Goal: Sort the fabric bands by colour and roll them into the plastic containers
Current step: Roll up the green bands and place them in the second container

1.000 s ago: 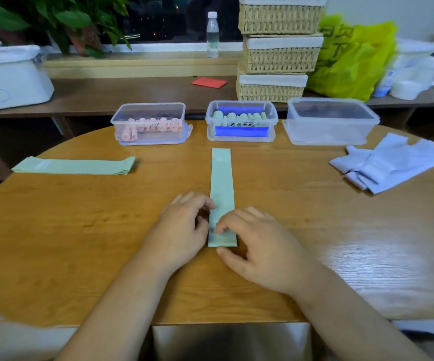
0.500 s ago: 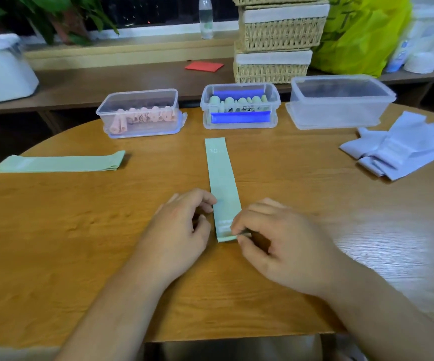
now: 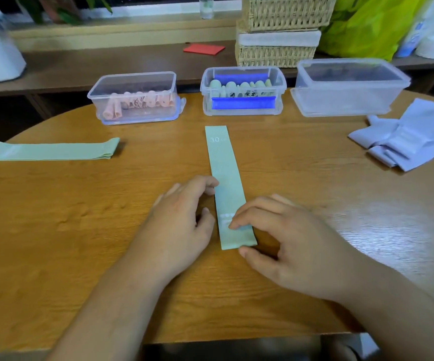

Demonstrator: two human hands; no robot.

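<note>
On the wooden table [image 3: 54, 243], the person's two hands sit at the near end of a green band [image 3: 222, 162]. It lies flat and runs lengthwise away from the person, with "30" printed at its far end.

The right hand [image 3: 296, 246] has bent fingers. Its index tip presses down on the band close to the near end, and the thumb tip is against the near right corner. It cannot be told whether this is a real pinch or only pressure.

The left hand [image 3: 182, 220] rests on the table just beside the band's left edge with its fingers loosely bent, gripping nothing. The index tip touches that edge farther up, and the thumb is just beside it.

Farther out, a second green band [image 3: 49, 151] lies flat crosswise at the left. A loose pile of lilac bands [image 3: 413, 136] lies at the right.

Three clear plastic containers stand in a row at the table's far edge:
- The left container [image 3: 135, 79] holds pink rolls.
- The middle container [image 3: 243, 74], straight beyond the band, holds green rolls.
- The contents of the right container [image 3: 346, 100] cannot be made out.

Behind them, a shelf carries stacked wicker baskets [image 3: 278, 32], a red card [image 3: 204, 49] and a yellow-green bag [image 3: 366, 24].
</note>
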